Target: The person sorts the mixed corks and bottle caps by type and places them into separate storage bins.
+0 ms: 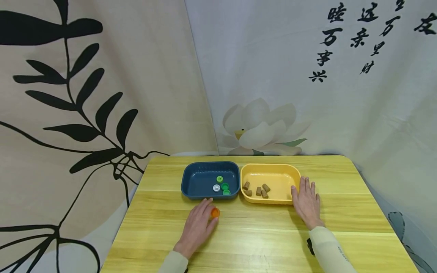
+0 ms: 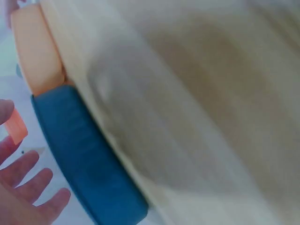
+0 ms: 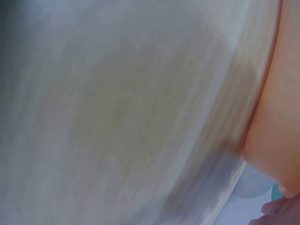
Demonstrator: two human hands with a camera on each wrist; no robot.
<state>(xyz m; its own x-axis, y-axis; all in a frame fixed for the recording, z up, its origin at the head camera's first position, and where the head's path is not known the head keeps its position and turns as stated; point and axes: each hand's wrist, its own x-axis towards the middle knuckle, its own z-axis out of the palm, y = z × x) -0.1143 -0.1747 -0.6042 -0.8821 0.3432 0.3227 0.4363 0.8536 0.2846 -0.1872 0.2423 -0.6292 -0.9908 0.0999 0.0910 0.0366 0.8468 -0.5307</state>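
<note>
An orange bottle cap [image 1: 215, 212] is pinched between thumb and forefinger of my left hand [image 1: 197, 228], just in front of the blue tray [image 1: 194, 196]. The left wrist view shows the same orange cap [image 2: 17, 125] at the fingertips, the other fingers spread apart. My right hand [image 1: 308, 204] lies at the right end of the yellow tray [image 1: 286, 182], fingers straight and thumb at the rim. Part of that hand [image 3: 281, 213] shows at the right wrist view's lower corner, near the tray wall [image 3: 276, 136].
Inside the blue tray are green caps [image 1: 225, 186] and a white cap [image 1: 216, 188]. Several short brown corks [image 1: 258, 191] lie toward the left of the yellow tray. Both trays stand side by side on a wooden table [image 1: 252, 242], with a printed curtain [image 1: 164, 94] behind.
</note>
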